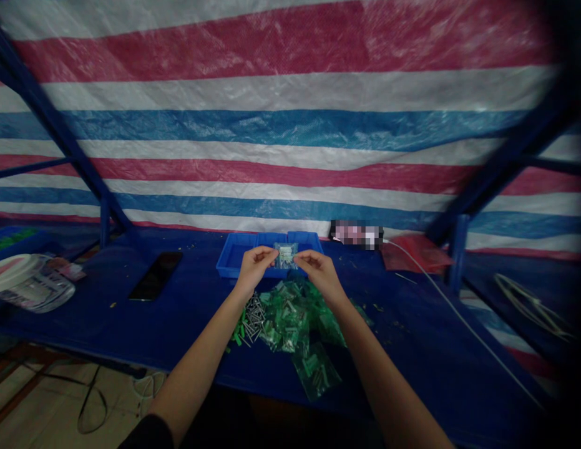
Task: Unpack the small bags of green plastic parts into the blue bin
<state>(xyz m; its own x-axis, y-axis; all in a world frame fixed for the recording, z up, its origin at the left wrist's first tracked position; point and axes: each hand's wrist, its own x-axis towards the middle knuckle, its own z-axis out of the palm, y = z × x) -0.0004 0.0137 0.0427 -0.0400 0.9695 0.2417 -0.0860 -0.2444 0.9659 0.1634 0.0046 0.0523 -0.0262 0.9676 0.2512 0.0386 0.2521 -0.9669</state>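
A small clear plastic bag (286,254) with small pale pieces inside is stretched between my two hands. My left hand (258,265) pinches its left edge, and my right hand (317,269) pinches the right one. Behind the bag stands a blue divided tray (230,254), partly covered by my hands. Below them on the table lies a heap of green-tinted plastic bags (288,315) with small parts in them. Left of that heap are loose metal screws (253,317) and green plastic plugs (238,330). One separate filled bag (316,371) lies close to the table's front edge.
A dark phone (156,275) lies on the blue table (103,318), left of the tray. Farther left is a clear tub (37,287) with a white lid. At the back right are a red plastic bag (414,252) and a white cable (458,315). Blue frame bars slant on both sides.
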